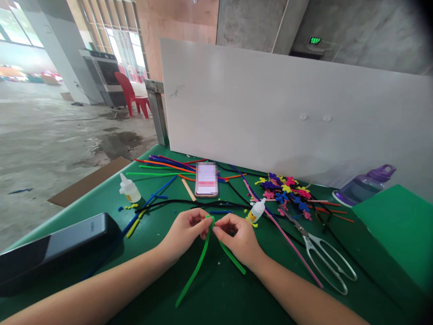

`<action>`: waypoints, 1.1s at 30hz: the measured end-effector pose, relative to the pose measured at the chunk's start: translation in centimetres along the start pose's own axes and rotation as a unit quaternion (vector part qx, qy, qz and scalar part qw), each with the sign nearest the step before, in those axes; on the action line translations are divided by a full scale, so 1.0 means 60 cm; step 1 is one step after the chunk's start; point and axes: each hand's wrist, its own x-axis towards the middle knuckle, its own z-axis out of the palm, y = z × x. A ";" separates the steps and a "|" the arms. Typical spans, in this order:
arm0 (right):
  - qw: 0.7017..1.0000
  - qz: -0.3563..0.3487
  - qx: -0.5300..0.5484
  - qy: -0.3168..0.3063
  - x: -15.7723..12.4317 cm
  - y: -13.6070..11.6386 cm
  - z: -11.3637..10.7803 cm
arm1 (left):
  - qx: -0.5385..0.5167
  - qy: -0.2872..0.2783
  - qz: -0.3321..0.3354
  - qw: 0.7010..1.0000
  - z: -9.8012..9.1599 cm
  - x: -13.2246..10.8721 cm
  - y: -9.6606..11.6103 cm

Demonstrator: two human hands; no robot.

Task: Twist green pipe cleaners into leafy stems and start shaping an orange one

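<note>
Forearms [111, 284] angled inward, both hands [186, 231] nearly meeting, curled closed, pinching green pipe cleaner [201, 257]

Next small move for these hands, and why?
Probably a small twist: left hand pinching the green fuzzy strip near its top, right hand turning it there. Both hands' fingertips meet at that spot, while two green lengths hang spread apart below, so a turn might draw them together.

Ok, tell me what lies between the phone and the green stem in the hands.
In the head view, black fuzzy stems cross between the phone and the green stem, with a short blue piece near the green one.
</note>
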 end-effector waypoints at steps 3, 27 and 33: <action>1.000 0.004 0.004 -0.003 0.000 -0.002 0.000 | -0.009 -0.002 -0.003 1.000 0.000 0.000 -0.001; 0.998 -0.028 -0.047 0.040 0.000 0.007 0.000 | -0.052 0.018 -0.025 0.998 0.003 0.003 0.003; 0.998 -0.027 -0.047 0.031 -0.001 0.009 0.000 | -0.041 0.008 -0.028 0.999 0.003 0.003 0.003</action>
